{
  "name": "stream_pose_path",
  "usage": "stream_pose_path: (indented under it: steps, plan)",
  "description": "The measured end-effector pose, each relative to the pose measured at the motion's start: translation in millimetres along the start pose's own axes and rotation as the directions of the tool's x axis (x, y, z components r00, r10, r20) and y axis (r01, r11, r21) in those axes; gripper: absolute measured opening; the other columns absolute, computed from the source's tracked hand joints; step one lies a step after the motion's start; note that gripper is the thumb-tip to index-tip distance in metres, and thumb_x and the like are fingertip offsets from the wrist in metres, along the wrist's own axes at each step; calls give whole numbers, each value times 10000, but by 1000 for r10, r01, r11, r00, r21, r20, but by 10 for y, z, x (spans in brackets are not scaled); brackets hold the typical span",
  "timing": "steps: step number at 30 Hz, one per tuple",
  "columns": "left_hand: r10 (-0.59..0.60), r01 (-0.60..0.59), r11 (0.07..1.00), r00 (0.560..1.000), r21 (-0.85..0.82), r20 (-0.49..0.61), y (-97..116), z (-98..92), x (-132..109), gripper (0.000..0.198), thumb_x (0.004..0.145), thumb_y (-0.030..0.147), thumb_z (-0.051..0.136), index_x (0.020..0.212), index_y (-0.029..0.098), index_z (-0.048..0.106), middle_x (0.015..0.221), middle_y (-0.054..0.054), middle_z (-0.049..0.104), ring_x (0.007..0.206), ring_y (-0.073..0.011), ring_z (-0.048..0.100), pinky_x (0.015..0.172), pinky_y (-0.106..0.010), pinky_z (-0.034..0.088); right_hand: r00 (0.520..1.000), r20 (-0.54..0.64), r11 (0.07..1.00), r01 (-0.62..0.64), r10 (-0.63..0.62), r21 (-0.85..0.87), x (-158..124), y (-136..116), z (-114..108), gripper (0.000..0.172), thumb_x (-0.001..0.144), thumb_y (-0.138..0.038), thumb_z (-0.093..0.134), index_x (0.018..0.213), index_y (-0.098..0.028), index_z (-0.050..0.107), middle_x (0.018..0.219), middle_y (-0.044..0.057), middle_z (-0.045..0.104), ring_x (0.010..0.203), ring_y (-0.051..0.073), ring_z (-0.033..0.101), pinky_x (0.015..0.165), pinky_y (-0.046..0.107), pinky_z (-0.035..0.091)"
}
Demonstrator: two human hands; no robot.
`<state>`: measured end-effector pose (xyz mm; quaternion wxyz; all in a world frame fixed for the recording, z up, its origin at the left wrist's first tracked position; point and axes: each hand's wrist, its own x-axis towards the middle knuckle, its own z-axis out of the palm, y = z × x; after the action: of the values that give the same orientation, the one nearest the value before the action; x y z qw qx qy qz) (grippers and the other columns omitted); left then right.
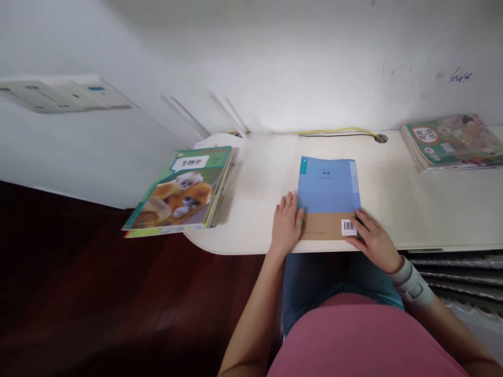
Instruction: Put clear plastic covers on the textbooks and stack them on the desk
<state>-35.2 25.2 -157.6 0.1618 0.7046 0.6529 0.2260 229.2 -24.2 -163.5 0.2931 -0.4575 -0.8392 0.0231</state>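
Observation:
A blue textbook point(327, 191) with a brown lower band and a white barcode label lies flat on the white desk point(259, 183), close to its front edge. Along the book's lower left edge rests my left hand point(287, 222), open, its fingers stretched out towards the wall. My right hand point(375, 241) touches the lower right corner beside the barcode, with thumb and fingers apart. Small patches of green show beside both hands; what they belong to I cannot make out.
At the desk's left end a stack of books point(181, 191), a monkey cover on top, juts past the edge. Another stack point(451, 141) lies at the far right. A yellow cable point(338, 130) runs along the wall to a hole point(381, 138).

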Motion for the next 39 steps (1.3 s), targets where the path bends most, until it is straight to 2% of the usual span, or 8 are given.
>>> stream_pose_path:
  steps: [5, 8, 10, 13, 19, 24, 31, 39]
  plan:
    - [-8, 15, 989, 999, -149, 47, 89, -158, -30, 624, 947, 516, 318, 1472, 179, 312, 1545, -127, 281, 1450, -274, 152, 1162, -545, 133, 1000, 31, 1000, 0, 1, -8, 32, -16, -1, 438, 894, -402, 547, 1221, -115, 591, 1332, 215, 530, 1319, 319, 427, 1041, 509, 447]
    - [197, -151, 932, 974, -330, 111, 315, -319, -56, 650, 959, 550, 177, 1515, 214, 180, 1567, -87, 235, 1449, -220, 174, 1167, -444, 214, 999, 51, 998, -21, 18, 56, 71, -37, -61, 399, 903, -391, 533, 1205, -142, 607, 1326, 191, 549, 1317, 295, 435, 1038, 501, 450]
    - [389, -312, 874, 908, -373, 154, 565, -352, -63, 687, 945, 578, 105, 1531, 223, 55, 1594, -75, 120, 1453, -210, 158, 1157, -398, 257, 998, 38, 992, -58, 54, 112, 85, -16, -146, 353, 933, -341, 476, 1208, -162, 605, 1312, 164, 571, 1273, 250, 492, 1021, 450, 474]
    - [552, -513, 833, 795, -207, 250, 1012, -200, -62, 822, 887, 648, 331, 1531, 237, 25, 1600, -89, -25, 1462, -304, 16, 1161, -512, 186, 980, -52, 980, -189, 192, 54, 38, 111, -316, 354, 945, -255, 410, 1242, -170, 581, 1282, 153, 597, 1226, 235, 537, 1025, 444, 460]
    - [585, -665, 727, 730, 172, 355, 1483, 303, -48, 646, 824, 315, 635, 1427, 273, 408, 1579, -99, 197, 1434, -441, 20, 1064, -742, 97, 902, -59, 863, -427, 428, -271, -266, 437, -458, 439, 906, -252, 446, 1308, -83, 493, 1358, 227, 516, 1323, 314, 427, 1055, 513, 390]
    - [566, -652, 734, 742, 189, 360, 1464, 413, -25, 485, 891, 393, 536, 1356, 261, 513, 1521, -90, 349, 1420, -452, 135, 1041, -771, 99, 893, -52, 858, -444, 446, -257, -344, 461, -388, 424, 938, -283, 409, 1301, -85, 500, 1385, 229, 492, 1347, 300, 400, 1061, 511, 387]
    - [563, -645, 746, 744, 166, 360, 1469, 489, -26, 555, 866, 545, 515, 1347, 268, 518, 1463, -105, 440, 1409, -433, 206, 1036, -779, 44, 880, -89, 868, -474, 466, -147, -306, 482, -414, 419, 956, -241, 348, 1324, -123, 509, 1357, 184, 538, 1328, 279, 435, 1066, 515, 397]
    - [546, -613, 773, 774, 164, 322, 1575, 556, -21, 425, 946, 396, 427, 1337, 271, 533, 1440, -89, 474, 1397, -415, 257, 1044, -771, 55, 866, -107, 868, -494, 488, -42, -307, 511, -443, 472, 949, -202, 317, 1401, -159, 448, 1333, 140, 570, 1314, 254, 457, 1078, 511, 402]
